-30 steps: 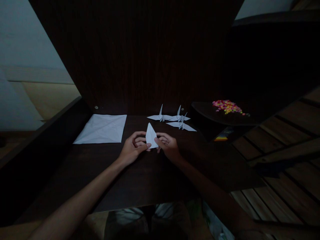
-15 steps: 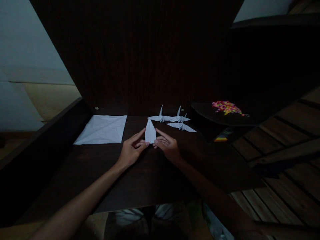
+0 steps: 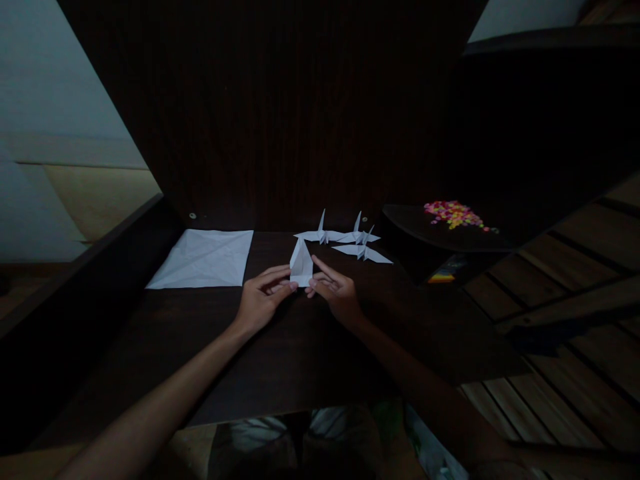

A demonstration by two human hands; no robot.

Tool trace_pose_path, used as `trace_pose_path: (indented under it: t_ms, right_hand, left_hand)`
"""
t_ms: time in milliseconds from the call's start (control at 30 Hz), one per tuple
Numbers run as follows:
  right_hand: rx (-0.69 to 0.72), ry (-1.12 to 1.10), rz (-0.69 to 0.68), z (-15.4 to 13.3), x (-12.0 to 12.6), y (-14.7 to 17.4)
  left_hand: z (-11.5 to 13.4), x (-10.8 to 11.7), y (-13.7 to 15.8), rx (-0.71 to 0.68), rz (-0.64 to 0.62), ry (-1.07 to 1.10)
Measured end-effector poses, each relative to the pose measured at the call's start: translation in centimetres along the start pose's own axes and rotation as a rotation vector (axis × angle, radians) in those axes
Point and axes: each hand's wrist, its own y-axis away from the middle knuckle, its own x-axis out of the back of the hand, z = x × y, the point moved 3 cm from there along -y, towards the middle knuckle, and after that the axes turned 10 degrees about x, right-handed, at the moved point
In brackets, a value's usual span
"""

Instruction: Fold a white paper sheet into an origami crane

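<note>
Between my two hands is a small folded white paper [image 3: 301, 267], pointed at the top, with its flaps partly raised and a flat strip along its lower edge. My left hand [image 3: 263, 293] pinches its lower left corner, thumb in front and fingers behind. My right hand [image 3: 334, 291] grips the lower right corner the same way, its index finger stretched up along the right side. Just beyond the paper stand three white origami cranes [image 3: 363, 252] with spread wings. A creased white paper sheet [image 3: 205, 259] lies flat to the left.
A dark wooden desk [image 3: 240, 373] lies under my hands, with a raised side board [image 3: 85, 260] on the left and a tall back panel [image 3: 280, 120]. On a curved shelf [image 3: 405, 220] at right sits a pile of small colourful pieces [image 3: 455, 215].
The folded paper was flatter before; now its upper flaps lift and a crease shows across the lower part. My left index finger has drawn down a little. The cranes and sheet stay put.
</note>
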Motion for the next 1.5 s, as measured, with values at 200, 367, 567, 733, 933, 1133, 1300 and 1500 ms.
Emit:
trace_pose_path:
  t_ms: [200,367,567,733,933,1133,1300,1500]
  right_hand:
    - [-0.004,-0.001,0.037,0.0,0.1,0.0]
    - [0.000,0.038,0.043,-0.2,0.3,0.0]
    - [0.017,0.082,0.045,-0.5,0.5,-0.1]
    - [-0.056,-0.057,0.053,0.0,0.2,-0.1]
    - [-0.052,-0.034,0.054,0.1,0.1,-0.2]
    - [0.004,0.037,0.039,0.2,-0.4,0.3]
    - [0.012,0.030,0.053,0.3,-1.0,0.7]
    - [0.014,0.003,0.111,0.1,-0.9,0.4]
  left_hand:
    - [0.2,-0.1,0.0,0.021,-0.035,0.013]
    - [0.4,0.0,-0.1,0.019,-0.055,0.035]
    - [-0.2,0.5,-0.3,0.017,-0.014,0.003]
    - [-0.7,0.2,-0.2,0.141,-0.015,0.097]
    - [-0.5,0.1,-0.2,0.156,-0.009,0.074]
    - [-0.4,0.2,-0.3,0.112,0.047,0.035]
    - [0.0,0.3,-0.1,0.136,0.131,0.010]
    - [0.1,-0.2,0.0,0.153,0.070,0.095]
